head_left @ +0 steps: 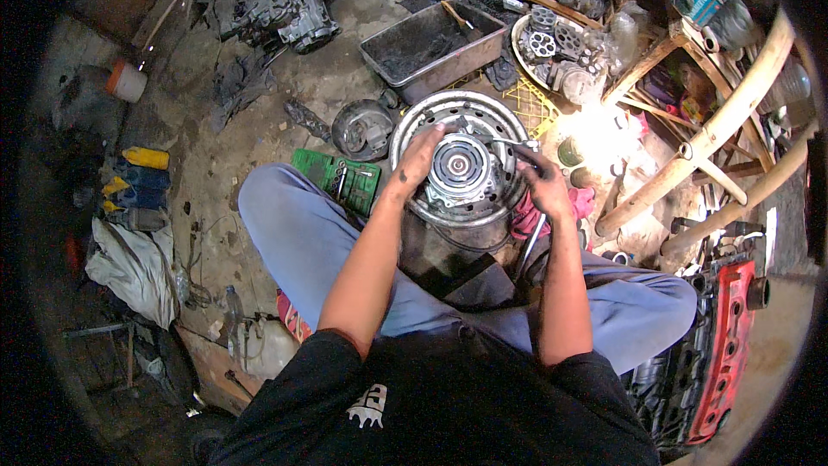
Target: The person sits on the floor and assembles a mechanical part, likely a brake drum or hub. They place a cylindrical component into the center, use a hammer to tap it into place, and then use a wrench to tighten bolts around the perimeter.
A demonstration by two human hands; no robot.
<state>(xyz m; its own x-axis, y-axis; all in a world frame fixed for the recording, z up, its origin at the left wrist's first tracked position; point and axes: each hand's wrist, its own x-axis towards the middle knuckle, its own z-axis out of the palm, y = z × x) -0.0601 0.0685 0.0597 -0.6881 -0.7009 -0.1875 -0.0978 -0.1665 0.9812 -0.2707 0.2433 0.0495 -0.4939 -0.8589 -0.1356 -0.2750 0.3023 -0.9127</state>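
- straight down onto the round pulley-like part (pixel 459 166), the way is open between left hand (pixel 417 160) and right hand (pixel 547 185).
- the left hand blocks that part's left side; the right hand's fingers (pixel 526 155) stand at the right of the wheel rim (pixel 470 214).
- the rim's near edge can be reached between the forearms (pixel 362 267).
- beyond the rim, a dark tray (pixel 448 72) stands in the way, with a yellow crate (pixel 539 108) to its right.
- metal bowl (pixel 345 125) and green toolbox (pixel 321 166) crowd the left; farther left, bare floor (pixel 207 147) gives room.
- red cloth (pixel 582 204) and wooden poles (pixel 716 134) hamper the right; glare hides some.
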